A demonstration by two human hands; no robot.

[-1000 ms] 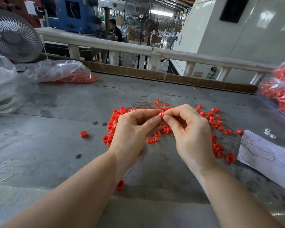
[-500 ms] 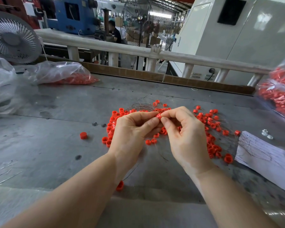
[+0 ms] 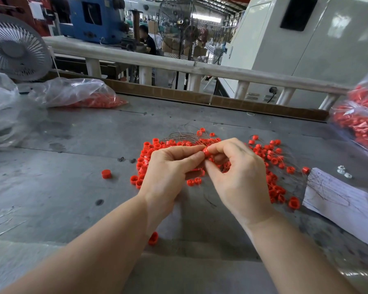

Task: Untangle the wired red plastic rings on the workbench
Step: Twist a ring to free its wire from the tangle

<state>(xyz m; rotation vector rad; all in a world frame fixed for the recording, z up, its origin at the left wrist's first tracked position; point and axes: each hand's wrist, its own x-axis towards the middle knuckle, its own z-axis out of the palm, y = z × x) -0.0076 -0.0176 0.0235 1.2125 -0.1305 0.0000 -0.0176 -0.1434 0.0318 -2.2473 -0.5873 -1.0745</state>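
**Both hands on one red ring above the tangle**

The left hand (image 3: 168,168) and the right hand (image 3: 240,177) meet over the grey desk (image 3: 62,187), each grip pinching the same red ring (image 3: 206,152) between thumb and fingertips. The ring is held just above the pile of wired rings (image 3: 272,164), which spreads across the middle of the desk with thin dark wires (image 3: 183,135) fanning out behind it (too fine to trace one by one). A lone ring (image 3: 106,174) lies apart to the left, and another (image 3: 153,238) sits near the desk's front edge, under the left forearm. A sheet of paper (image 3: 344,209) lies to the right, touching the pile's edge. Clear bags of red parts rest at the far left (image 3: 79,94) and far right (image 3: 357,117). A white fan (image 3: 15,47) stands at the back left.
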